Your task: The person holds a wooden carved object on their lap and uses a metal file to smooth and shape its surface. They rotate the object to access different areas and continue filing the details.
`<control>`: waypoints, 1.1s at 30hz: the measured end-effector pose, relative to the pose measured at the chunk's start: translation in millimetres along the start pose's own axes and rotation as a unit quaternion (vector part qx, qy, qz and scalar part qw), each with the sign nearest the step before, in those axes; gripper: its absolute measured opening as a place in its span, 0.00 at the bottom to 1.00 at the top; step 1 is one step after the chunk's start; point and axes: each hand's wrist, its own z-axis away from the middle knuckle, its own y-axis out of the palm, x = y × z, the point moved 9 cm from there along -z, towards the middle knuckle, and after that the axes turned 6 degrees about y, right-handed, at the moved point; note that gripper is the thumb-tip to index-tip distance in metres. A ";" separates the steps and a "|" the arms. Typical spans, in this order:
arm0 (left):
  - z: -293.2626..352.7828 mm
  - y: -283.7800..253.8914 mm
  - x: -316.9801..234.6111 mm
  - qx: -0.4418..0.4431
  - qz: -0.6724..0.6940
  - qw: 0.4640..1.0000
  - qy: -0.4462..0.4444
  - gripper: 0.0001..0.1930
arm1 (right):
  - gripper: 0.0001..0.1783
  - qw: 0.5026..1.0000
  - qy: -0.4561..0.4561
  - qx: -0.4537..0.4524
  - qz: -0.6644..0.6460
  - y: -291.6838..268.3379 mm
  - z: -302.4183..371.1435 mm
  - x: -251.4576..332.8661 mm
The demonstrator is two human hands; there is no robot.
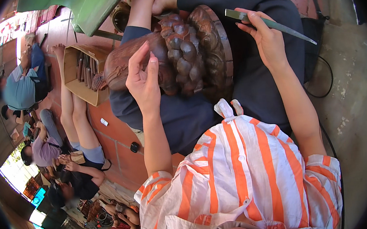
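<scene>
A dark brown wood carving lies across my lap, with rounded, clustered lumps in its middle and a curved, rimmed piece on its right side. My left hand is over the carving's smoother left part; its thumb and fingers are apart and hold nothing. Whether it touches the wood I cannot tell. Off the carving's right side, above my dark trouser leg, my right hand grips a long grey-green tapered tool. The tool's wide, flat end points left toward the carving, and its narrow tip points right.
A cardboard box with several dark stick-like tools stands left of the carving. A green chair is beyond it. A small black case and a white item lie on the red tiles. Several people sit at left; a black cable runs at right.
</scene>
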 end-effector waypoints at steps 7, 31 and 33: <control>40.2 24.9 -6.0 0.032 -0.015 0.999 0.001 0.28 | 0.20 0.995 0.059 0.046 0.066 11.5 22.4 -9.7; 65.1 67.3 -12.2 -0.039 -0.257 0.962 0.086 0.58 | 0.08 0.984 0.002 0.090 0.156 40.3 88.1 -39.3; 64.5 66.1 -10.2 -0.027 -0.225 0.971 0.073 0.59 | 0.07 0.980 0.017 0.096 0.174 41.3 90.4 -39.0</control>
